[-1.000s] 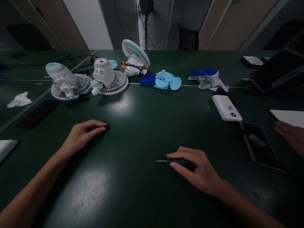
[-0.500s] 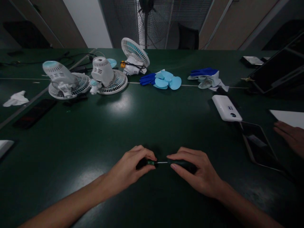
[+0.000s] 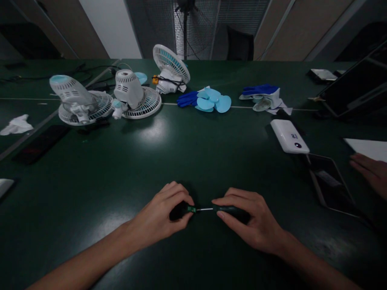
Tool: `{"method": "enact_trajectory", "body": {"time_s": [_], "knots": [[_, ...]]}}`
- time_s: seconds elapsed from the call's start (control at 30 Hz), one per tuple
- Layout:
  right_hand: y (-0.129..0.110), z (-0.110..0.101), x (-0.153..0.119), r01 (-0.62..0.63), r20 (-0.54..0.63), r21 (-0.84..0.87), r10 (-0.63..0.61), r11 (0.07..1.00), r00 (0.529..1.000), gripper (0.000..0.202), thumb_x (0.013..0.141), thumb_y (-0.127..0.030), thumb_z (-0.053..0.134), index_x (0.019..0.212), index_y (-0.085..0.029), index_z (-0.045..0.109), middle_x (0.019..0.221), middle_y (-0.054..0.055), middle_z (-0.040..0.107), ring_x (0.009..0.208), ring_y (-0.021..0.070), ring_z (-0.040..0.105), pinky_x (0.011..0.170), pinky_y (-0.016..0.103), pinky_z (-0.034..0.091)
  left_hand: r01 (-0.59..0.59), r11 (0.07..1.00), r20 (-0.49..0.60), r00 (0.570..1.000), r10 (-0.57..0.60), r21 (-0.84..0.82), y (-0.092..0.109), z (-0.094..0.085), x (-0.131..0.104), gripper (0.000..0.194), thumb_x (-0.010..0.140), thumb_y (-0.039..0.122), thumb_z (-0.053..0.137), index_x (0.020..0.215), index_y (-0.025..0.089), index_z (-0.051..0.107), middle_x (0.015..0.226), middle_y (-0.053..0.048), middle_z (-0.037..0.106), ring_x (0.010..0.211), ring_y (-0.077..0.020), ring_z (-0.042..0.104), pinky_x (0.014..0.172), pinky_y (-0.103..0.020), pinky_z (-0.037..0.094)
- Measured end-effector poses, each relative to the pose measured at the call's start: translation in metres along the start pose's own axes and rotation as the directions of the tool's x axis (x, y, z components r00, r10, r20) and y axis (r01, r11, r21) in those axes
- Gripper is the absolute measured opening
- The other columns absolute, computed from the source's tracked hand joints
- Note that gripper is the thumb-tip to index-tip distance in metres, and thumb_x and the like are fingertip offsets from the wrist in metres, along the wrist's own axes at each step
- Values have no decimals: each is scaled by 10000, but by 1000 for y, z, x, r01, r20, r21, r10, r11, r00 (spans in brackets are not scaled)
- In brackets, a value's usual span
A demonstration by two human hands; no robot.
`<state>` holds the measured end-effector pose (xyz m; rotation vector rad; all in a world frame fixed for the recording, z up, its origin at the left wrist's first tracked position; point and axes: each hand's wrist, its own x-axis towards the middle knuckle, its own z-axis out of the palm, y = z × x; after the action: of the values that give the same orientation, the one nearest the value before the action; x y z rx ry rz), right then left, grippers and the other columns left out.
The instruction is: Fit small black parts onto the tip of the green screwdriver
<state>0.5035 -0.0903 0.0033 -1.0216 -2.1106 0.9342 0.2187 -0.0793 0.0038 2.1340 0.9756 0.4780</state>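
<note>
At the front middle of the dark green table, my left hand (image 3: 169, 207) is closed round a small black part with a green end (image 3: 191, 209); most of it is hidden in the fingers. My right hand (image 3: 252, 215) grips the dark handle of a screwdriver (image 3: 231, 210), thumb below and fingers above. Its thin metal shaft points left, in line with the green end. Whether the tip touches that end I cannot tell.
White fans (image 3: 142, 102) lie at the back left. Pale blue fan blades (image 3: 213, 100) and blue-and-white gloves (image 3: 261, 92) are farther right. A white device (image 3: 289, 136) and a phone (image 3: 331, 181) lie on the right, near another person's hand (image 3: 370, 171).
My left hand has shifted slightly left with the black part, showing more of the green end and shaft. My right hand keeps its grip on the screwdriver, almost unmoved.
</note>
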Motion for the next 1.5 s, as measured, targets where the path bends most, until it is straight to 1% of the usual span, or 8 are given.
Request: {"method": "enact_trajectory", "body": {"time_s": [0.43,0.67,0.77,0.87,1.07,1.17,1.3,1.5], "knots": [[-2,-4,6,-86,-32,159,92,984,995,222,980,-233,667,1183,-240,755,942,48,728,791,185,680,664,301,503,-19,999,10,1000,19,25,-7,2,1,158,964,274,626,1115,231,639,1107,-66,672,1047,-215,603,995,-424,436],[1,-7,2,-138,-41,152,146,979,988,217,981,-264,670,1177,-235,760,963,57,734,808,193,689,668,303,520,-45,971,62,998,32,235,-5,2,-24,228,1039,237,485,1246,237,582,1220,-89,639,1104,-220,585,950,-385,475],[3,-7,1,-128,-40,154,135,980,990,223,983,-280,672,1183,-232,760,969,62,740,816,198,692,667,303,524,18,949,-32,999,-9,315,-32,-21,-34,223,1042,288,486,1234,238,588,1182,-84,646,1070,-226,594,939,-383,485],[3,-6,1,-115,-40,154,122,981,992,223,987,-274,669,1187,-230,758,962,62,740,807,195,690,667,304,526,213,906,-193,970,-150,366,-78,-70,-43,273,1035,369,489,1244,225,591,1217,-93,610,1106,-242,581,960,-378,485],[1,-6,1,-126,-30,152,132,980,991,221,992,-275,665,1191,-237,756,968,57,733,804,190,684,654,299,518,601,680,-536,769,-348,420,-157,-163,-80,420,991,468,501,1276,163,551,1128,-54,564,967,-210,592,857,-298,498],[1,-7,1,-139,-16,163,143,977,990,223,998,-283,659,1197,-245,752,968,50,729,810,187,683,648,293,511,655,640,-595,718,-361,403,-170,-176,-94,449,970,493,518,1276,168,560,1118,-44,568,946,-196,598,828,-272,500],[3,-7,1,-154,-9,153,157,976,988,225,994,-283,665,1200,-246,751,974,50,731,815,188,682,665,303,513,649,681,-553,723,-414,339,-168,-181,-104,564,937,566,561,1357,189,563,1187,-64,595,1008,-216,617,857,-282,508],[3,-7,2,-153,2,159,154,975,988,224,1001,-278,651,1198,-247,753,973,47,730,813,186,683,672,304,512,769,594,-570,604,-557,235,-163,-192,-125,597,837,697,616,1212,237,684,1259,-23,640,1038,-242,658,891,-311,505]]}}
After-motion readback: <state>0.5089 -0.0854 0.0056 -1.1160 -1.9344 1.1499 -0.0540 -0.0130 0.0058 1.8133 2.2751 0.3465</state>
